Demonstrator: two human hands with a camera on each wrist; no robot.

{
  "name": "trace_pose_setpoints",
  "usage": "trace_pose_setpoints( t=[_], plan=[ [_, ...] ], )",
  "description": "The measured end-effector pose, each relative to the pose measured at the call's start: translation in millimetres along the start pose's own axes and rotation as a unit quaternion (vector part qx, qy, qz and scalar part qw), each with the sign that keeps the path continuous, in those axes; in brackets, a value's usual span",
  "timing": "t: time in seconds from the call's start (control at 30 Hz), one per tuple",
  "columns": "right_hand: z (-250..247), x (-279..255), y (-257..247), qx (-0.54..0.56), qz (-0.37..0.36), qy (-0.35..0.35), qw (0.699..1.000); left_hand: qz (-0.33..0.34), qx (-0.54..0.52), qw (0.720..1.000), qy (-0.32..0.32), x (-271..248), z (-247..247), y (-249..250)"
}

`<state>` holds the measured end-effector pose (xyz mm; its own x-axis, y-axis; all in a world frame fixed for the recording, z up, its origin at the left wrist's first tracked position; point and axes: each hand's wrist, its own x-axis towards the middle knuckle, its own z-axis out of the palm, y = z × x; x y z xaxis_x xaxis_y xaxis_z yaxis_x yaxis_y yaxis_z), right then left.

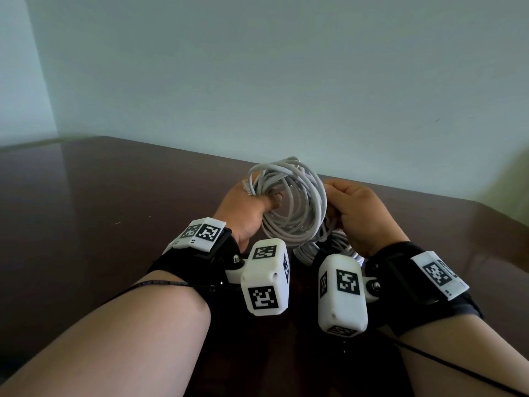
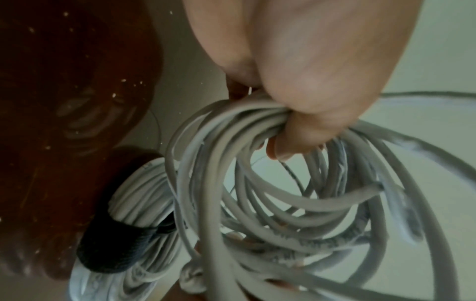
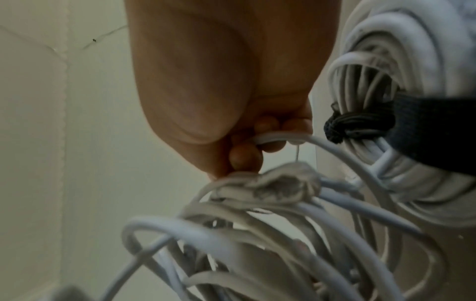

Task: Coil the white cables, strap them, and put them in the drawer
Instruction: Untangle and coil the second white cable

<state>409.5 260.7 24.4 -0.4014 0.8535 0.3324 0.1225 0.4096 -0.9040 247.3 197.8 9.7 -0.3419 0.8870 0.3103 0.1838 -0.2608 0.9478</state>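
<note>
Dark brown bench [image 1: 86, 210] under a pale wall. Left hand [image 1: 246, 207] has its fingers [image 2: 285, 140] curled round the loose white cable coil [image 1: 289, 202], held above the bench; right hand [image 1: 360, 213] pinches one strand. Springy, light loops likely splay; grip the gathered bundle. A black-strapped coil [image 2: 134, 205] lies below.

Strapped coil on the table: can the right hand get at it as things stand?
Probably not yet. The right hand pinches a strand of the loose coil, which the left hand also grips. The strapped coil lies close below on the table; nothing blocks it.
</note>
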Motion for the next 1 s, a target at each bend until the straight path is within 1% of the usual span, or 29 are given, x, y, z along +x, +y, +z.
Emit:
trace_pose_setpoints(
  t=[0.07, 0.2, 0.27, 0.33, 0.47, 0.6, 0.7, 0.8, 0.83, 0.9, 0.97, 1.0],
  plan=[
    [0, -1, 0, -0.018, -0.004, 0.007, 1.0, 0.005, 0.001, 1.0, 0.004, 0, 0, 0],
    [3, -2, -1, -0.139, -0.047, 0.073, 0.987, -0.012, -0.006, 0.998, 0.053, -1, 1, -1],
    [3, -2, -4, -0.162, -0.05, 0.089, 0.981, -0.004, 0.014, 0.999, 0.049, 0, -2, 0],
    [2, -1, -4, -0.17, -0.042, 0.084, 0.981, 0.014, 0.026, 0.999, 0.036, -1, -4, 1],
    [0, 0, -4, -0.147, -0.021, 0.064, 0.987, 0.031, 0.017, 0.999, 0.018, -2, -1, -1],
    [-5, -4, -11, -0.151, -0.011, -0.004, 0.988, 0.056, 0.034, 0.998, 0.015, -1, 0, -1],
    [-8, -8, -16, -0.121, -0.002, -0.041, 0.992, 0.062, 0.007, 0.998, -0.011, 0, -1, -2],
    [-6, -10, -17, -0.069, -0.005, -0.045, 0.997, 0.067, -0.021, 0.997, -0.03, 0, 0, -2],
    [-3, -9, -15, -0.043, -0.009, -0.031, 0.999, 0.069, -0.024, 0.997, -0.028, 1, 0, -3],
    [2, -4, -9, 0.04, -0.004, 0.034, 0.999, 0.051, -0.059, 0.997, -0.008, 4, 1, -5],
    [6, 0, -6, 0.124, 0.022, 0.109, 0.986, 0.026, -0.141, 0.99, 0.016, 7, 1, -6],
    [7, 1, -5, 0.146, 0.038, 0.128, 0.98, 0.007, -0.191, 0.981, 0.037, 8, 2, -6]
  ],
)
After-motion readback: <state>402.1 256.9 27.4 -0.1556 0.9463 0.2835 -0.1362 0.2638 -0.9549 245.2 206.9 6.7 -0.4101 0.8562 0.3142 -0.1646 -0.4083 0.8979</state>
